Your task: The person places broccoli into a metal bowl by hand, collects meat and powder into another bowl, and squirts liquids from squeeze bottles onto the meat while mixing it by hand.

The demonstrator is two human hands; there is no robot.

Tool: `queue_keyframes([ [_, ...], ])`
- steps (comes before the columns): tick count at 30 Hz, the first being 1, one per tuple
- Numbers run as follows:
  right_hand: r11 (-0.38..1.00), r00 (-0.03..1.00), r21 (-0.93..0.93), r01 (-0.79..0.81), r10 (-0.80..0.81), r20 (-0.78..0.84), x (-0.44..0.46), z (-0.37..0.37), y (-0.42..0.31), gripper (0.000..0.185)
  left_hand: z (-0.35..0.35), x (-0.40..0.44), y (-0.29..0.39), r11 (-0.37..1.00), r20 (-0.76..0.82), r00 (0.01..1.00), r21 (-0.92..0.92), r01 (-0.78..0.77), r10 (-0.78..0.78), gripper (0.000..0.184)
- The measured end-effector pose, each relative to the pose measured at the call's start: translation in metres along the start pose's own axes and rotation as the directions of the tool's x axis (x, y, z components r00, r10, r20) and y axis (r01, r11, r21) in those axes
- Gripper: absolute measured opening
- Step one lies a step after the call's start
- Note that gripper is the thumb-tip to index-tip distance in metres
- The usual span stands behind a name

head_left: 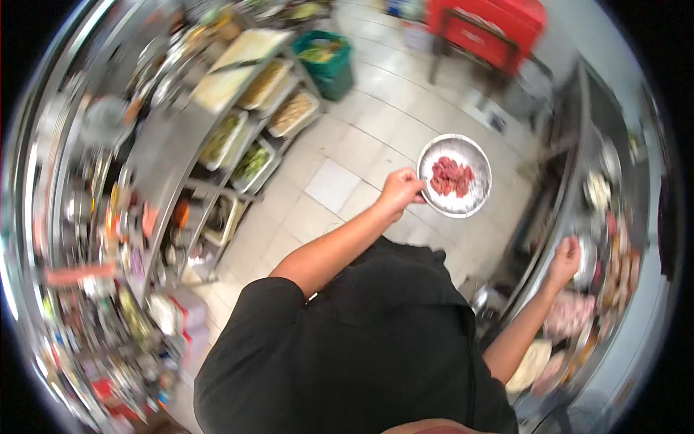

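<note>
Held out over the floor is a round metal bowl [432, 202] with pieces of raw red meat [450, 177] in it. My left hand [401, 192] grips this bowl by its left rim. Off to the right, my right hand [564, 262] is above the counter, its fingers curled together. Beside those fingers stands another metal bowl [588, 262], partly covered by the hand. Whether the hand touches that bowl or pinches something small is too blurred to make out. Pale pinkish meat [570, 315] lies on the counter just below this hand.
At left, a steel counter [160, 145] carries a cutting board [242, 61] with a knife [237, 65]. Several food trays [293, 113] jut out beside it. A green bin [324, 65] and a red box on a stand [484, 29] stand ahead on the tiled floor [376, 108].
</note>
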State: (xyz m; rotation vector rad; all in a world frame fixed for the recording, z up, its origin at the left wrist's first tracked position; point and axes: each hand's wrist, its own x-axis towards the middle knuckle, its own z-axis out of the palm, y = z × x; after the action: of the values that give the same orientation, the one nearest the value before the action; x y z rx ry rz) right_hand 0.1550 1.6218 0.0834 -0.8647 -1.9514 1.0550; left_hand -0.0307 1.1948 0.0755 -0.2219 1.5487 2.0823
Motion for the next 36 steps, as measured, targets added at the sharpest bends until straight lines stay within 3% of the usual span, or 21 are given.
queue_keyframes([
  [3,0.985,0.934,0.166,0.053,-0.108,0.34,-0.053,0.128,-0.062,0.028,-0.104,-0.029,0.015,0.994,-0.165,0.986,-0.091,-0.052,0.037,0.015],
  [5,0.986,0.885,0.152,0.067,-0.129,0.447,-0.086,0.204,-0.075,0.033,-0.179,-0.048,0.025,0.989,-0.29,0.956,-0.12,-0.087,0.049,0.015],
  [6,0.993,0.863,0.009,0.117,-0.106,0.494,-0.107,0.232,-0.091,0.035,-0.215,-0.064,0.032,0.983,-0.355,0.933,-0.147,-0.111,0.052,0.013],
  [8,0.99,0.8,-0.079,0.12,-0.049,0.598,-0.125,0.265,-0.041,0.036,-0.261,-0.104,0.017,0.964,-0.499,0.865,-0.195,-0.178,0.059,0.013],
  [10,0.962,0.696,-0.147,0.232,-0.059,0.715,-0.136,0.3,0.02,0.039,-0.321,-0.13,0.01,0.927,-0.624,0.78,-0.262,-0.267,0.048,0.014],
  [11,0.911,0.667,-0.198,0.361,-0.104,0.737,-0.148,0.317,0.058,0.037,-0.354,-0.144,0.011,0.911,-0.684,0.728,-0.271,-0.312,0.046,0.013],
  [12,0.961,0.602,-0.243,0.135,0.116,0.79,-0.156,0.326,0.101,0.032,-0.381,-0.161,0.009,0.894,-0.738,0.674,-0.279,-0.35,0.033,0.012],
  [13,0.928,0.454,-0.357,-0.107,0.365,0.813,-0.182,0.308,0.067,0.02,-0.4,-0.178,-0.001,0.878,-0.785,0.619,-0.283,-0.386,0.019,0.012],
  [14,0.876,0.29,-0.38,-0.296,0.461,0.838,-0.189,0.312,0.13,0.01,-0.423,-0.192,-0.004,0.839,-0.821,0.571,-0.3,-0.454,0.016,0.011],
  [15,0.723,0.132,-0.631,-0.281,0.68,0.721,-0.195,0.314,0.155,0.01,-0.446,-0.206,-0.005,0.796,-0.855,0.519,-0.308,-0.522,0.009,0.01],
  [16,0.71,0.063,-0.695,-0.113,0.703,0.709,-0.208,0.319,0.152,0.01,-0.467,-0.223,-0.007,0.75,-0.887,0.462,-0.306,-0.586,-0.001,0.01],
  [18,0.775,-0.077,-0.544,0.321,0.594,0.801,-0.232,0.34,0.152,0.01,-0.501,-0.257,-0.001,0.715,-0.94,0.338,-0.26,-0.649,-0.035,0.011],
  [20,0.774,-0.239,-0.217,0.595,0.428,0.871,-0.246,0.376,0.148,0.01,-0.536,-0.288,0.006,0.689,-0.973,0.223,-0.203,-0.696,-0.062,0.011],
  [23,0.718,-0.438,0.177,0.673,0.194,0.878,-0.262,0.461,0.129,0.009,-0.583,-0.324,0.022,0.653,-0.993,0.071,-0.112,-0.749,-0.089,0.01],
  [25,0.772,-0.528,0.293,0.564,0.065,0.846,-0.275,0.527,0.117,0.009,-0.61,-0.342,0.041,0.631,-0.994,-0.018,-0.052,-0.774,-0.104,0.009],
  [26,0.886,-0.33,-0.244,0.395,0.385,0.862,-0.296,0.557,0.053,0.009,-0.626,-0.351,0.05,0.625,-0.992,-0.042,-0.04,-0.779,-0.115,0.008],
  [27,0.759,-0.084,-0.651,0.011,0.65,0.755,-0.315,0.591,-0.004,0.009,-0.643,-0.359,0.057,0.616,-0.989,-0.07,-0.026,-0.787,-0.13,0.007],
  [29,0.794,-0.017,-0.608,-0.018,0.607,0.794,-0.342,0.648,-0.073,0.009,-0.673,-0.375,0.072,0.602,-0.982,-0.125,0.016,-0.799,-0.139,0.006],
  [34,0.84,-0.203,-0.388,0.38,0.485,0.851,-0.396,0.813,-0.139,0.009,-0.704,-0.416,0.099,0.588,-0.958,-0.242,0.108,-0.801,-0.153,0.006],
  [36,0.886,-0.253,-0.302,0.352,0.401,0.881,-0.436,0.854,-0.189,0.01,-0.714,-0.431,0.104,0.579,-0.943,-0.275,0.12,-0.807,-0.187,0.006],
])
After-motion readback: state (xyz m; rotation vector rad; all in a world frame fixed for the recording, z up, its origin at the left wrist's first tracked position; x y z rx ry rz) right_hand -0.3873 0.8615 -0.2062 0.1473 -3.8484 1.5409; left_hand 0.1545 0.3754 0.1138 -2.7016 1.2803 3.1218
